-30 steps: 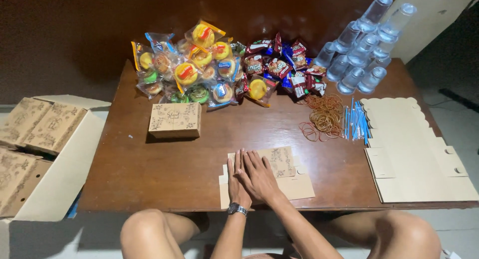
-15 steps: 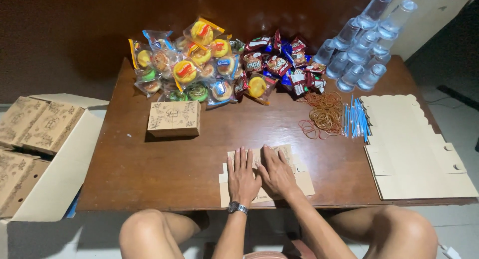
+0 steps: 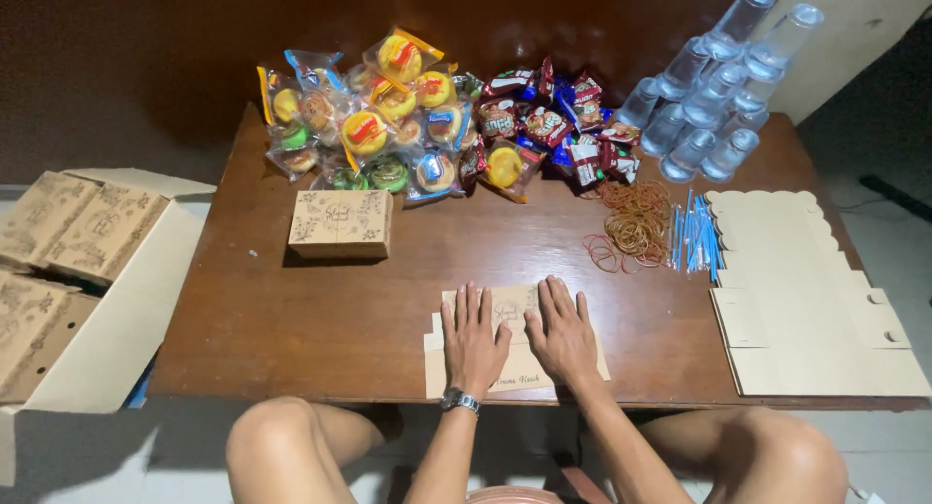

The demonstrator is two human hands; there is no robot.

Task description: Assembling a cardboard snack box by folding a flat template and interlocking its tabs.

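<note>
Both my hands lie flat, palms down, side by side on a flat unfolded cardboard box blank (image 3: 515, 305) at the near edge of the brown wooden table (image 3: 291, 310). My left hand (image 3: 473, 339), with a wristwatch, covers the blank's left half. My right hand (image 3: 563, 331) covers its right half. The fingers of both are spread and point away from me. A folded, closed cardboard box (image 3: 341, 223) with a printed pattern stands further back to the left.
Wrapped snacks (image 3: 388, 111) and dark red snack packets (image 3: 544, 125) are heaped at the back. Clear plastic cups (image 3: 714, 82), rubber bands (image 3: 631, 227), blue straws (image 3: 694, 237) and a stack of flat box blanks (image 3: 815, 290) lie on the right. A carton of finished boxes (image 3: 68, 271) stands left.
My hands slid apart on the blank, from overlapping at its left side to lying side by side over its middle. The view has shifted slightly.
</note>
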